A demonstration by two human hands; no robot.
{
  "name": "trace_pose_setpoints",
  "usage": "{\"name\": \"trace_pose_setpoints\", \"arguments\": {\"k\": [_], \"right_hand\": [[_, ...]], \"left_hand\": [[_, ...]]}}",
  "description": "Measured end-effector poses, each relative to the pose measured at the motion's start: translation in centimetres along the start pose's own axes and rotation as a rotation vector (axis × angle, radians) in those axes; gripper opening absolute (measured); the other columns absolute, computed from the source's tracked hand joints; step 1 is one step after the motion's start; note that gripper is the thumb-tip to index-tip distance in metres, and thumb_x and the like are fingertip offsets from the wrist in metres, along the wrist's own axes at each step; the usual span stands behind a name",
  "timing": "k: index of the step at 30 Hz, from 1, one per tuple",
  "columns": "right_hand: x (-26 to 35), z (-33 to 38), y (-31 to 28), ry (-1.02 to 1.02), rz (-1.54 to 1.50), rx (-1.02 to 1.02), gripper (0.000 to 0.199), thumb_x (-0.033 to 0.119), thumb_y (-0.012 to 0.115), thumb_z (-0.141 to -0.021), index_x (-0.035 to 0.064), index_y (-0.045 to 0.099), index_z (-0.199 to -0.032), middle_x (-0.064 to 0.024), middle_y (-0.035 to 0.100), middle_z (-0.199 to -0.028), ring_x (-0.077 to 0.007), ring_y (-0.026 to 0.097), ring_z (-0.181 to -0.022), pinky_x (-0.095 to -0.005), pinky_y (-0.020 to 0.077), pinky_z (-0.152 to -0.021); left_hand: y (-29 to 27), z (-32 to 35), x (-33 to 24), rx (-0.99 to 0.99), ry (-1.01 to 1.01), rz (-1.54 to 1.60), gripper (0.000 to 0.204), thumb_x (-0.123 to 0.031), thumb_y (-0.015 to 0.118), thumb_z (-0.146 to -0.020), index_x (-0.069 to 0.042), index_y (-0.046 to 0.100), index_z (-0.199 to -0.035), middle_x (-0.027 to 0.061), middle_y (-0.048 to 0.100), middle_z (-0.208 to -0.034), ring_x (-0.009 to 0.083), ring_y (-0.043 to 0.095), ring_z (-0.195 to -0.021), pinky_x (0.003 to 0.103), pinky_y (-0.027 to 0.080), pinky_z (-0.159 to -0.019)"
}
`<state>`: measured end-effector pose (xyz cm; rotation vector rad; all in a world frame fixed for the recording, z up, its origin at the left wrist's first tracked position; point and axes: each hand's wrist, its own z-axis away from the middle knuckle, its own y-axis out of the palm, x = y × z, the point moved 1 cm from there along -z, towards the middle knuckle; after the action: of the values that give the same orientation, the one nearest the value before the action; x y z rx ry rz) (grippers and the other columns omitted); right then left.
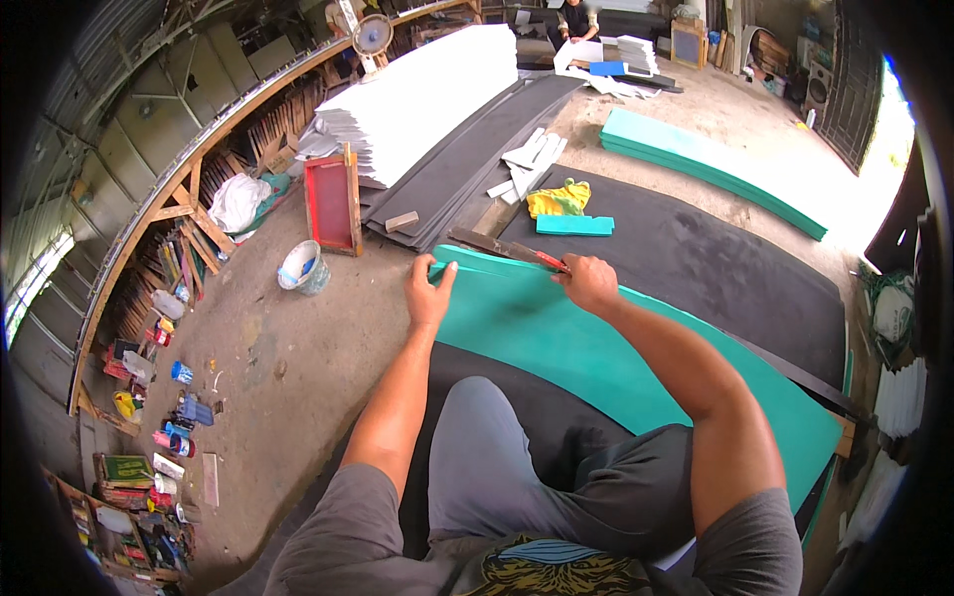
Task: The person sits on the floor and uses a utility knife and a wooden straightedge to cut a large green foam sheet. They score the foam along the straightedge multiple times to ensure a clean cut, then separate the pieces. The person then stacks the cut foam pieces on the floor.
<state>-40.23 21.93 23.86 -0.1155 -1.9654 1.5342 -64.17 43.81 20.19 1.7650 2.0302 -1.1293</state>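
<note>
A large green foam sheet [596, 338] lies across dark sheets in front of my knees. My left hand [429, 290] pinches its far left corner, where a narrow strip of the same green stands slightly apart from the sheet. My right hand [590, 284] is closed around a red-handled cutter [550, 261] at the sheet's far edge. A dark, flat straightedge [487, 241] runs along that edge and passes behind the right hand. The cutter's blade is too small to make out.
Beyond lie a black sheet [696, 248], a small green block [574, 226], a yellow cloth [559, 199] and stacked green sheets [706, 164]. A tall white stack [427, 99], a red frame [333, 204] and a bucket [303, 268] stand left. Another person [574, 22] sits far back.
</note>
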Motion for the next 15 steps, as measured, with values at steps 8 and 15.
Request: {"name": "trace_pose_setpoints", "arguments": {"k": [8, 15], "right_hand": [[0.8, -0.6, -1.7, -0.141, 0.050, 0.241, 0.041, 0.045, 0.077, -0.090, 0.0109, 0.074, -0.114, -0.0191, 0.076, -0.101, -0.0401, 0.073, -0.101, -0.0524, 0.0570, -0.086], [1.6, -0.7, 0.3, -0.147, 0.014, 0.269, 0.038, 0.042, 0.076, -0.091, 0.0094, 0.074, -0.111, -0.0193, 0.076, -0.104, -0.0417, 0.071, -0.103, -0.0534, 0.0558, -0.088]], "left_hand": [[-2.5, 2.3, -2.6, 0.021, 0.195, -0.146, 0.017, -0.018, 0.082, -0.085, -0.005, 0.072, -0.088, 0.0088, 0.068, -0.080, 0.0294, 0.069, -0.083, 0.040, 0.053, -0.073], [-3.8, 4.3, -2.3, 0.196, 0.401, -0.324, 0.013, -0.019, 0.073, -0.090, -0.007, 0.077, -0.088, 0.0074, 0.072, -0.087, 0.0299, 0.066, -0.083, 0.043, 0.053, -0.076]]}}
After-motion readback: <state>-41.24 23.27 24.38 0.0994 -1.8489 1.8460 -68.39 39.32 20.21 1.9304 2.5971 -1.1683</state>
